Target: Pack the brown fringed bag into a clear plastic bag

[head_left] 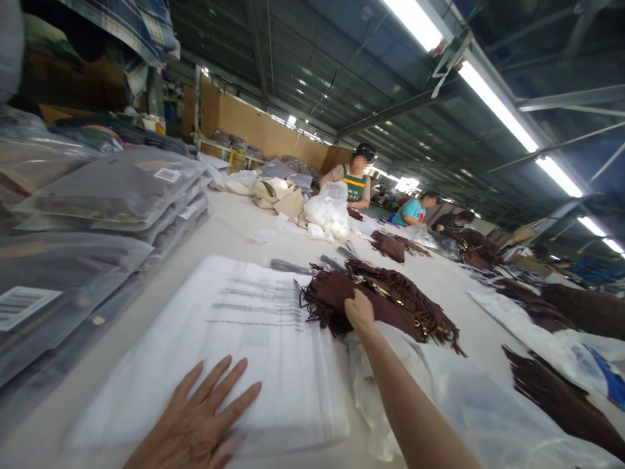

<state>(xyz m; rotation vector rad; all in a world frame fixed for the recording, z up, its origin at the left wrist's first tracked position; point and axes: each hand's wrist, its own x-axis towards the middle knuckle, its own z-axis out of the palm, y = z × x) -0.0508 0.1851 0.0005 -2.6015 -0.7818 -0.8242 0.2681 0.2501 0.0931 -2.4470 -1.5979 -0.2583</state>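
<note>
My left hand (202,410) lies flat with fingers spread on a stack of white printed plastic bags (195,352). Past the far right corner of that stack, my right hand (360,311) is closed on a dark brown fringed bag (332,293). Its fingertips are partly hidden. A second brown fringed piece with gold-coloured metal fittings (395,290) lies against it. Grey strips (289,266) stick out behind the fringe. Under my right forearm spreads crumpled clear plastic (439,384).
Stacks of bagged grey goods with barcode labels (112,182) line the left side. Farther along the table (234,228) sit a clear bag of white stuffing (329,212) and another brown fringed piece (390,246). More brown goods (561,397) lie at right. A co-worker (355,182) stands across.
</note>
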